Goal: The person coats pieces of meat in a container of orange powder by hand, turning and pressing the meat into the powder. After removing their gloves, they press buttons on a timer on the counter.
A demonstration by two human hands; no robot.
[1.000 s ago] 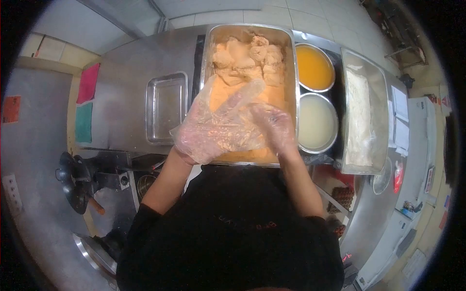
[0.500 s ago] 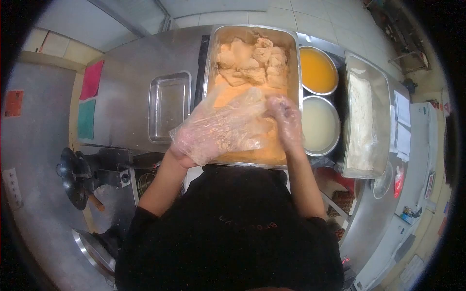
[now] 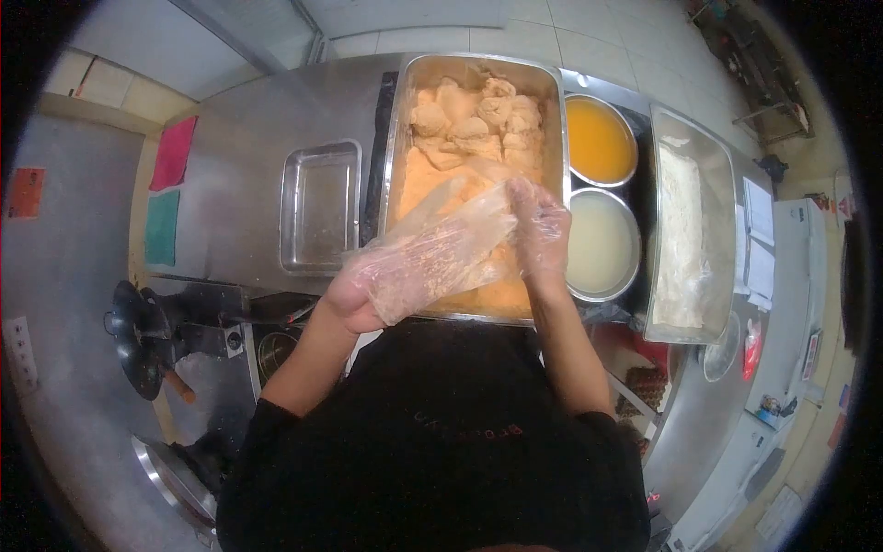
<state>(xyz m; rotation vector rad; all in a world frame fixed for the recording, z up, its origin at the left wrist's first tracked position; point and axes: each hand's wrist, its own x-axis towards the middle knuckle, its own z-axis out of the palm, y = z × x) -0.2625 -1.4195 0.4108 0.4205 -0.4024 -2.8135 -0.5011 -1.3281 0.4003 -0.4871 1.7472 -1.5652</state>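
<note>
A clear plastic glove, dusted with orange crumbs, hangs loosely over my left hand and reaches up to my right. The wrist and heel of the left hand show bare below it; its fingers are hidden in the creased plastic. My right hand, gloved too, pinches the fingertip end of that glove. Both hands are above a deep metal tray of orange powder. Coated pieces are heaped at the tray's far end.
Right of the tray stand a bowl of orange liquid and a bowl of pale liquid. Beyond them is a long pan of white flour. A shallow metal tray lies at the left, and a wok hangs farther left.
The left hand has drawn slightly down, its heel now barer. The glove is stretched towards the right hand, which still grips its end.
</note>
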